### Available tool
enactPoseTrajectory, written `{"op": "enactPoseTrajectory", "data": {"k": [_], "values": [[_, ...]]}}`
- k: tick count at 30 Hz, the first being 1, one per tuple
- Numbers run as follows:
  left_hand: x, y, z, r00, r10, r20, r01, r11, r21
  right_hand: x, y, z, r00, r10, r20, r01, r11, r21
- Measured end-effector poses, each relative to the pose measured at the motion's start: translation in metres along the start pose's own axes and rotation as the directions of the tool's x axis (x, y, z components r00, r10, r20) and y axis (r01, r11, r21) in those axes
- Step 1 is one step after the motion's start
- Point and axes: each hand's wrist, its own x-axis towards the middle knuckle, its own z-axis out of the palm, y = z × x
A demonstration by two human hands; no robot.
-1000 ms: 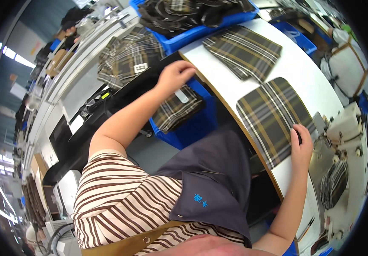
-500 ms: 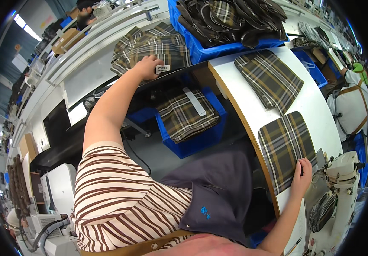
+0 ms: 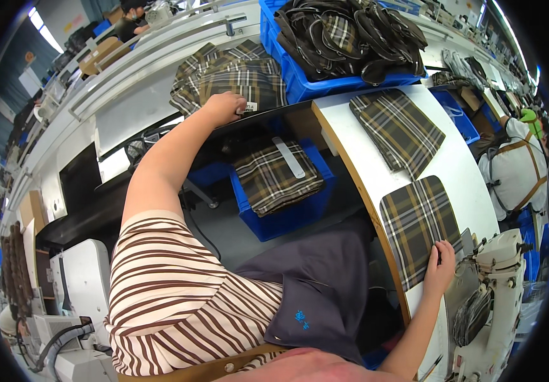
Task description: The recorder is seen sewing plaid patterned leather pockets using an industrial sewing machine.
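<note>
My left hand (image 3: 226,108) reaches to the far side, fingers curled closed at the front edge of a loose pile of plaid fabric pieces (image 3: 239,77). A small white label (image 3: 250,107) shows beside its fingertips. On the white curved table at the right lies a flat plaid fabric panel (image 3: 417,219) with rounded corners. My right hand (image 3: 440,267) is at the panel's near right edge, finger and thumb closed on it beside the sewing machine (image 3: 505,274). Part of the grip of each hand is hidden.
Folded plaid pieces (image 3: 402,130) lie farther up the white table (image 3: 462,153). A blue crate (image 3: 300,86) heaped with dark pieces stands at the back. Below, a blue bin (image 3: 268,226) holds stacked plaid fabric with a pale strip (image 3: 289,158) on top. Other people sit farther off.
My left hand has shifted slightly right, and the label beside it is more covered. My right hand stays at the panel's edge. The whole view has shifted a little.
</note>
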Motion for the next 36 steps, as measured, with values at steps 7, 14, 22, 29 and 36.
{"op": "enactPoseTrajectory", "data": {"k": [7, 14, 22, 29, 36], "values": [[-0.007, -0.014, 0.014, 0.993, 0.001, -0.12, 0.008, 0.997, 0.076, 0.005, -0.006, 0.004, 1.0, -0.002, -0.013, 0.003, 0.999, 0.048], [0.007, -0.024, -0.079, 0.953, -0.303, -0.011, 0.214, 0.699, -0.683, 0.007, -0.016, 0.002, 1.0, 0.012, -0.017, -0.011, 0.998, 0.068], [0.05, 0.12, -0.139, 0.98, 0.087, 0.177, 0.192, -0.206, -0.96, -0.003, -0.017, -0.004, 0.991, -0.13, 0.008, 0.131, 0.989, -0.062], [0.104, 0.32, -0.119, 0.892, 0.401, 0.21, 0.387, -0.435, -0.813, -0.025, -0.022, -0.02, 0.983, -0.175, 0.063, 0.183, 0.971, -0.153], [0.068, 0.439, -0.091, 0.914, 0.176, 0.365, 0.404, -0.348, -0.846, -0.041, -0.004, -0.022, 0.974, -0.02, 0.226, 0.087, 0.952, -0.292]]}}
